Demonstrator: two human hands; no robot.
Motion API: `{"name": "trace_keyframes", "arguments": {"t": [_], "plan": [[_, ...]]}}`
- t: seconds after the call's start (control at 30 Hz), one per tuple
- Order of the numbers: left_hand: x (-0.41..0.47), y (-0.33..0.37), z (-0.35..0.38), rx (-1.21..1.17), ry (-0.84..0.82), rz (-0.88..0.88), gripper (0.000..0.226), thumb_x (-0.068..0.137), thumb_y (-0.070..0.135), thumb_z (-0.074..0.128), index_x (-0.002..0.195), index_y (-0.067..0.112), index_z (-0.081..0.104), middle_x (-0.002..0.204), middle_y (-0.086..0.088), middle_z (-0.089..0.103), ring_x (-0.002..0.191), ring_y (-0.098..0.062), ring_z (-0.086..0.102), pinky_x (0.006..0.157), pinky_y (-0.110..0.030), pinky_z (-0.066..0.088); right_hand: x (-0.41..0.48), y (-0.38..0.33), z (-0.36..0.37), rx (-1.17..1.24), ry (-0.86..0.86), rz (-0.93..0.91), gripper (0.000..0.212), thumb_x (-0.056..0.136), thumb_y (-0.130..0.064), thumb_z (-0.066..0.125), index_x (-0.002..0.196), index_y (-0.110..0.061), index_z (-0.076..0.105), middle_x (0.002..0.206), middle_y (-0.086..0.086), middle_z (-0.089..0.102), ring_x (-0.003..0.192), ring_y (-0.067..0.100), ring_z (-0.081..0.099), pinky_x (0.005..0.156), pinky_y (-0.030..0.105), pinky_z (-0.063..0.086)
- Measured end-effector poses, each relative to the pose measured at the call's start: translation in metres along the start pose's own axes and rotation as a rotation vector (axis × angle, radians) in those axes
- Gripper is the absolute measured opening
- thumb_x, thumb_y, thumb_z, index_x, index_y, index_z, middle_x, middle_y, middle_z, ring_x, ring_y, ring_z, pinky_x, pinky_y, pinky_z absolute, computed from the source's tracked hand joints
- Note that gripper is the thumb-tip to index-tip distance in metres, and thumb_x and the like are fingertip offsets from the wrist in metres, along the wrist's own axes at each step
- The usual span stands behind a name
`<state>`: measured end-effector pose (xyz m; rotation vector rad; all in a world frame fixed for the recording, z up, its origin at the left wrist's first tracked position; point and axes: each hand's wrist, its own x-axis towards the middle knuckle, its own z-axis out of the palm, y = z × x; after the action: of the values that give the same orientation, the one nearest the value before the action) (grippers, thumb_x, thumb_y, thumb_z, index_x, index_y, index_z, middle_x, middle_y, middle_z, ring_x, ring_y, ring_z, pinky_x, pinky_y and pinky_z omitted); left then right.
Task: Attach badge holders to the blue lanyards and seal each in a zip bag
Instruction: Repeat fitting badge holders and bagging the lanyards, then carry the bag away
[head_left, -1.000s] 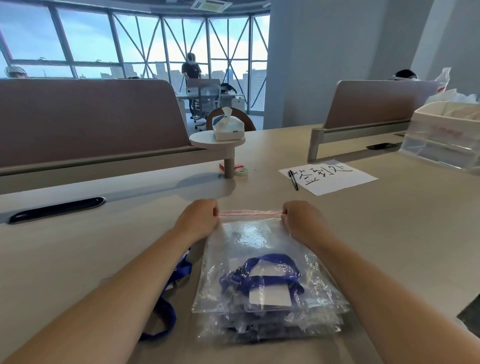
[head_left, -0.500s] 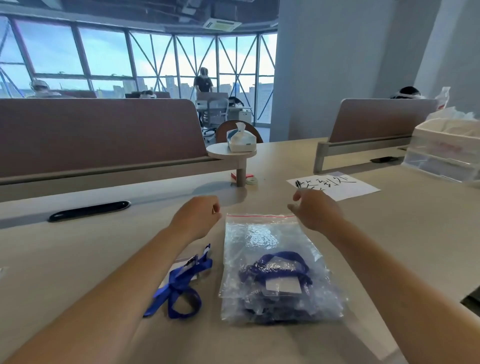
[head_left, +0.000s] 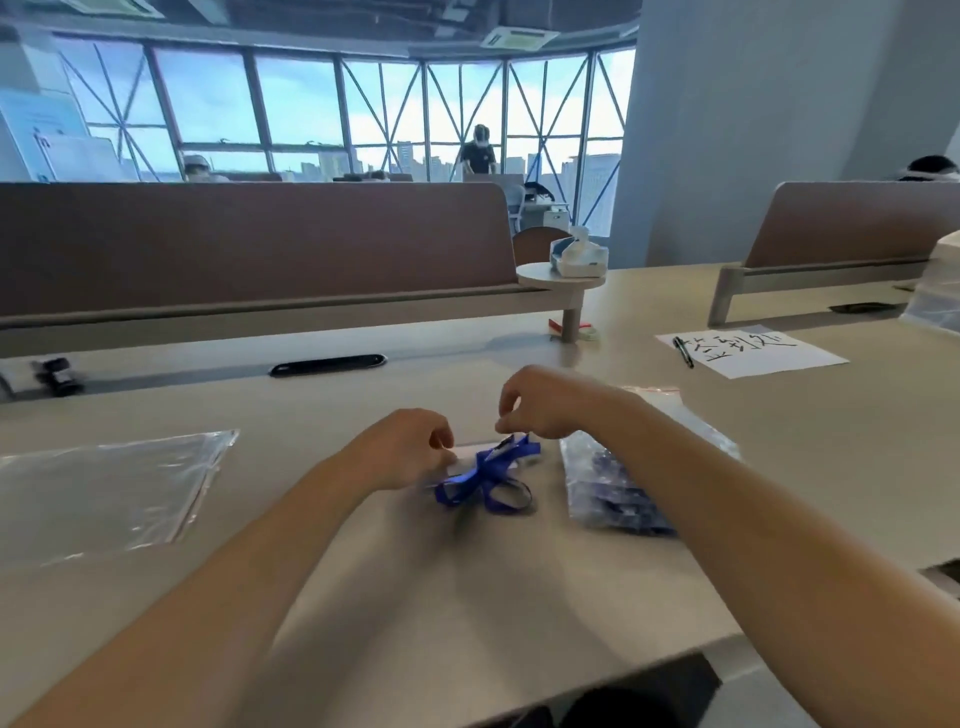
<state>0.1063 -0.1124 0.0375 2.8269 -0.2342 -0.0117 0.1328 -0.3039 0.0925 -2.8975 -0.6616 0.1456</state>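
The table (head_left: 363, 597) looks smooth and matt. The empty zip bag (head_left: 114, 488) and the filled bags (head_left: 597, 483) are clear, glossy, crinkled plastic; the blue lanyard (head_left: 485, 480) looks like soft cloth ribbon.

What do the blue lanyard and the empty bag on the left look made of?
The blue lanyard looks like flat woven fabric ribbon, likely polyester: it folds into soft loops with a faint sheen. The empty bag looks like thin, glossy clear plastic film: the desk shows through, with wrinkles and glare streaks.
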Motion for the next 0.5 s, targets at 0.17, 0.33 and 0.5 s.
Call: {"name": "trace_keyframes", "arguments": {"t": [0.17, 0.33, 0.5], "plan": [[0.004, -0.013, 0.009, 0.016, -0.112, 0.006, 0.047, 0.089, 0.038, 0.066, 0.132, 0.022, 0.057, 0.132, 0.002, 0.058, 0.114, -0.02, 0.055, 0.096, -0.031, 0.044, 0.023, -0.022, 0.021, -0.166, -0.089, 0.081, 0.035, 0.092, -0.035, 0.064, 0.121, -0.015, 0.066, 0.113, 0.001, 0.067, 0.097, 0.02, 0.063, 0.086, 0.031, 0.054], [0.015, -0.026, 0.013, 0.014, -0.157, 0.042, 0.053, 0.085, 0.039, 0.071, 0.131, 0.019, 0.055, 0.121, 0.0, 0.064, 0.102, -0.02, 0.057, 0.085, -0.031, 0.045, 0.043, -0.034, 0.042, -0.176, -0.204, 0.208, 0.034, 0.093, -0.029, 0.064, 0.121, -0.011, 0.062, 0.105, 0.007, 0.066, 0.079, 0.022, 0.066, 0.079, 0.034, 0.059], [0.021, -0.034, 0.014, 0.068, -0.137, 0.017, 0.083, 0.08, 0.041, 0.077, 0.148, 0.014, 0.038, 0.142, -0.008, 0.049, 0.125, -0.027, 0.05, 0.105, -0.038, 0.042, 0.052, -0.04, 0.057, -0.237, -0.192, 0.187, 0.024, 0.088, -0.035, 0.068, 0.082, -0.012, 0.063, 0.087, 0.005, 0.064, 0.075, 0.02, 0.06, 0.071, 0.032, 0.051]]}}
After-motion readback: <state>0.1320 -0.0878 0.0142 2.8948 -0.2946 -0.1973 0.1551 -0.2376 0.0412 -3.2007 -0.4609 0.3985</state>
